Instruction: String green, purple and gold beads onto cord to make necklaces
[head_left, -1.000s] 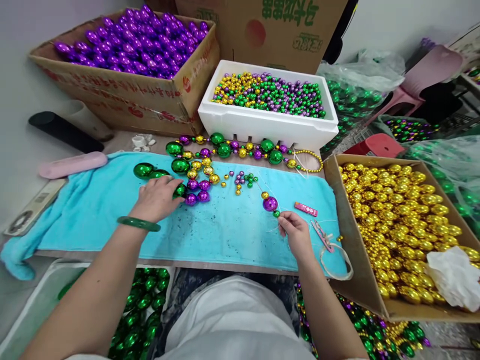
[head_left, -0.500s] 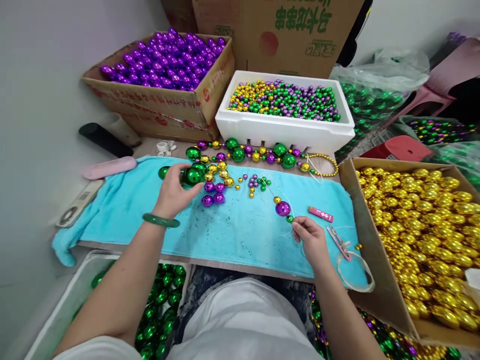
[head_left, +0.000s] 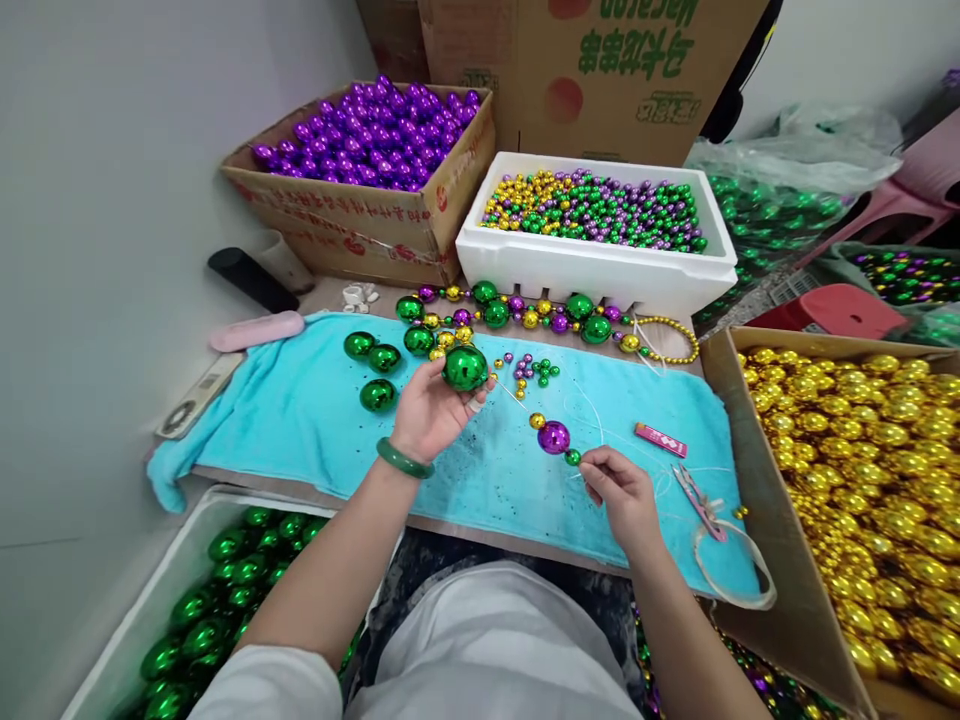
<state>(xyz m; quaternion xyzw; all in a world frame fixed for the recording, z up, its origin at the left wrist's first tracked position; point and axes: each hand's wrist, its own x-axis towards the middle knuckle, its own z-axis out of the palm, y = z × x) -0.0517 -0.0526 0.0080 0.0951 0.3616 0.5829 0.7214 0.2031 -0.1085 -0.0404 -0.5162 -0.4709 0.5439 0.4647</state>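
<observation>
My left hand (head_left: pixel 436 412) is closed on a large shiny green bead (head_left: pixel 465 368), held up over the blue towel (head_left: pixel 480 480). White string (head_left: pixel 514 398) runs from beside that bead towards a small gold bead (head_left: pixel 537 421) and a large purple bead (head_left: pixel 554 437). My right hand (head_left: pixel 619 490) pinches this strand at a small green bead (head_left: pixel 573 457), just past the purple one. Several large green beads (head_left: pixel 378 394) lie left of my left hand. Small loose beads (head_left: pixel 525 370) in purple, green and gold sit in a group behind the string.
A finished-looking bead strand (head_left: pixel 525 312) lies along the towel's back edge. Behind it stand a foam box (head_left: pixel 600 262) of small beads and a carton (head_left: pixel 360 222) of purple beads. Gold beads fill a carton (head_left: pixel 795 560) at right. Pink snips (head_left: pixel 701 505) lie near the right edge.
My left hand has moved right with a large green bead, from the green pile to the string's end. My right hand still pinches the strand. The view has shifted slightly.
</observation>
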